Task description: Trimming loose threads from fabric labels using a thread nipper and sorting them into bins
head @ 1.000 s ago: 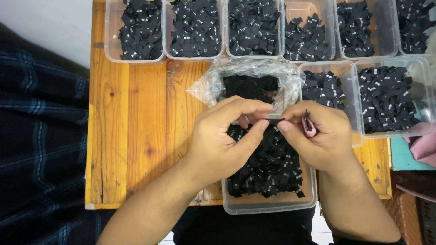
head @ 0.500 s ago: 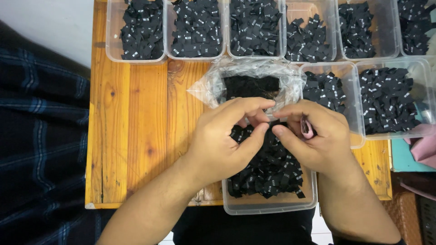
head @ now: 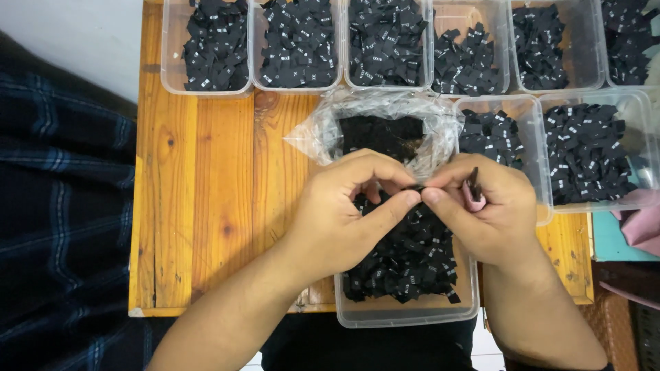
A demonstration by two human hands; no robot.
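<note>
My left hand (head: 347, 209) and my right hand (head: 485, 213) meet fingertip to fingertip over a clear plastic tub (head: 405, 312) heaped with small black fabric labels (head: 412, 264). Both pinch one small black label (head: 414, 187) between thumbs and forefingers. A pink-handled tool (head: 474, 194) with a dark tip is tucked in my right palm. Just behind the hands lies a crumpled clear plastic bag (head: 385, 120) holding a black stack of labels.
Several clear tubs of black labels line the far edge of the wooden table (head: 206, 206), such as one at the far left (head: 210, 45); two more (head: 591, 154) stand to the right. Dark plaid cloth (head: 62, 227) lies left, pink fabric (head: 643, 220) at right.
The fingertips of both hands have drawn closer together around the small label. The hands stay over the same tub.
</note>
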